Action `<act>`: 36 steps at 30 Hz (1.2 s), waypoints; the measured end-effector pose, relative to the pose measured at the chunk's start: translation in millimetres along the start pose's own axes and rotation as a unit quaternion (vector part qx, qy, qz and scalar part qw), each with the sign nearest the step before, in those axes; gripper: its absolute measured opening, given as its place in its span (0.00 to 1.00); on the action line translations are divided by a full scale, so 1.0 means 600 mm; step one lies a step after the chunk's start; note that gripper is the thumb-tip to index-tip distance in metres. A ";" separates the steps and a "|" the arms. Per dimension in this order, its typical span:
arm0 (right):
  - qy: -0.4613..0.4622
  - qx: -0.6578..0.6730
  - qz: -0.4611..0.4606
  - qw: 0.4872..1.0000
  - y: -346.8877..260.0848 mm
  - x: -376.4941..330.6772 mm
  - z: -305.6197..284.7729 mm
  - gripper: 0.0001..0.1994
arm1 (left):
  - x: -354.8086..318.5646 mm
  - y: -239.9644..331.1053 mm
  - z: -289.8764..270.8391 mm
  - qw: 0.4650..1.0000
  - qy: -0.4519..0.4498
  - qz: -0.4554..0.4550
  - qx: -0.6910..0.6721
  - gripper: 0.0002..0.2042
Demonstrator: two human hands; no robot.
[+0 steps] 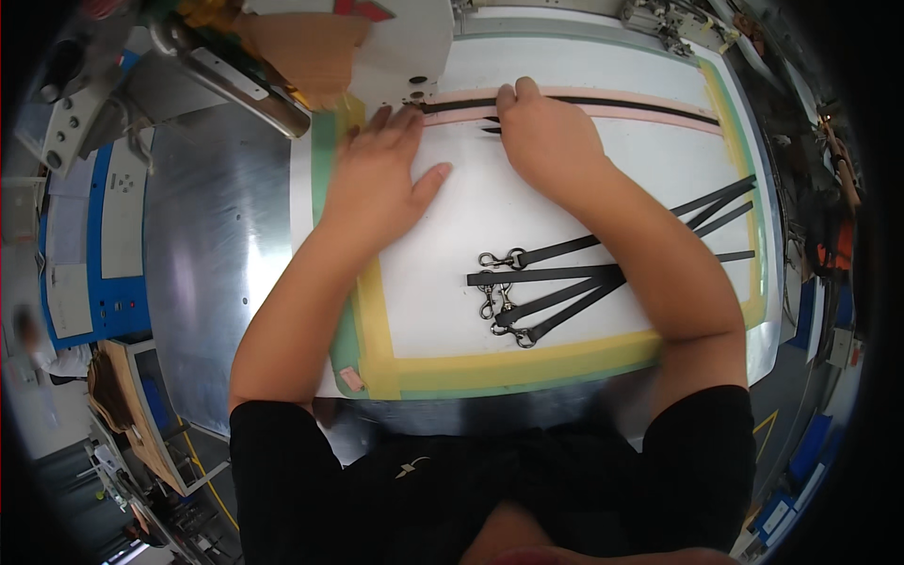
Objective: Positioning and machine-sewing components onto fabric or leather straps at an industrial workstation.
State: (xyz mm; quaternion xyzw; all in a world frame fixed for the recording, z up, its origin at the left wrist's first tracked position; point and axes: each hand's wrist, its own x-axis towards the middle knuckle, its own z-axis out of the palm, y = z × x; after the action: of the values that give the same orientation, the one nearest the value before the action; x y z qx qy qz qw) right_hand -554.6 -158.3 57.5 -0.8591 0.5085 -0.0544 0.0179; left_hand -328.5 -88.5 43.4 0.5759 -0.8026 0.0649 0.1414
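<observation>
A long black strap (640, 111) lies along a pink band (692, 126) across the far part of the white work surface. My left hand (381, 174) rests flat near the strap's left end, fingers stretched out and thumb apart, fingertips close to the machine head. My right hand (551, 137) is closed over the strap's middle. Two dark pointed tips (492, 130) stick out from it to the left, from a small tool mostly hidden in the palm. Nearer to me lie several dark straps (565, 276) with metal snap hooks (504, 258), partly under my right forearm.
A large machine head (400, 52) stands at the far left above the surface. Yellow tape (527, 362) and green edging frame the white sheet. On the left are a bare metal table (221, 235) and a blue-framed control box (118, 245).
</observation>
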 end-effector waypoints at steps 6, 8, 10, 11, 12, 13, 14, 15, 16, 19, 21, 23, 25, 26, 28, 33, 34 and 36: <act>0.072 -0.009 -0.058 0.996 0.007 -0.004 0.013 0.09 | 0.007 -0.017 -0.006 0.998 0.022 -0.050 -0.007 0.27; 0.062 -0.001 -0.059 0.996 0.003 -0.005 0.012 0.09 | 0.007 -0.018 -0.003 0.999 0.019 -0.048 0.004 0.25; 0.063 0.005 -0.071 0.995 0.002 -0.008 0.011 0.10 | 0.005 -0.015 -0.004 0.997 0.034 -0.068 -0.019 0.27; 0.069 0.010 -0.084 0.994 0.001 -0.010 0.012 0.11 | 0.004 -0.014 0.000 0.997 0.031 -0.068 -0.020 0.27; 0.068 0.010 -0.083 0.994 0.000 -0.012 0.015 0.11 | 0.005 -0.012 0.006 0.998 0.048 -0.049 -0.004 0.28; 0.076 0.037 -0.105 0.991 -0.002 -0.014 0.019 0.12 | 0.006 -0.011 0.009 0.997 0.065 -0.029 0.012 0.28; 0.086 0.064 -0.126 0.986 -0.005 -0.016 0.021 0.13 | 0.008 -0.009 0.010 0.997 0.064 -0.029 0.011 0.28; 0.085 0.065 -0.126 0.986 -0.008 -0.017 0.020 0.13 | 0.009 -0.006 0.008 0.998 0.061 -0.018 0.009 0.27; 0.071 0.069 -0.123 0.988 -0.010 -0.016 0.019 0.13 | 0.009 -0.003 0.007 0.998 0.059 -0.007 0.007 0.26; 0.062 0.079 -0.122 0.987 -0.014 -0.011 0.020 0.15 | 0.009 -0.004 0.006 0.999 0.006 -0.034 0.008 0.27; 0.068 0.085 -0.125 0.986 -0.014 -0.009 0.021 0.16 | 0.009 -0.006 0.003 0.999 0.002 -0.032 0.010 0.27; 0.073 0.064 -0.133 0.986 -0.016 -0.007 0.021 0.19 | 0.008 -0.004 0.004 0.999 -0.001 -0.032 0.012 0.27; 0.068 0.072 -0.127 0.987 -0.018 -0.005 0.019 0.21 | 0.005 -0.002 0.006 0.999 0.000 -0.028 0.033 0.27; 0.062 0.080 -0.120 0.988 -0.020 -0.004 0.017 0.22 | 0.007 -0.002 0.006 0.999 0.001 -0.032 0.033 0.27; 0.061 0.067 -0.122 0.988 -0.019 -0.008 0.015 0.23 | 0.007 0.001 0.006 1.000 0.020 -0.010 0.018 0.26; 0.076 0.031 -0.128 0.988 -0.018 -0.007 0.024 0.23 | 0.012 0.002 0.007 1.000 -0.008 -0.020 0.012 0.26; 0.073 0.039 -0.128 0.988 -0.022 -0.006 0.021 0.23 | 0.012 0.002 0.003 0.999 -0.020 -0.032 0.013 0.26; 0.067 0.046 -0.128 0.988 -0.024 -0.005 0.020 0.23 | 0.010 0.001 0.001 0.999 -0.018 -0.029 0.019 0.26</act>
State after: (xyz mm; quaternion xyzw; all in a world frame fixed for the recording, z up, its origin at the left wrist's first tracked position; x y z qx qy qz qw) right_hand -542.0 -149.3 46.8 -0.9097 0.3915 -0.1373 0.0158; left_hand -330.9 -94.1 44.5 0.6023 -0.7868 0.0662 0.1178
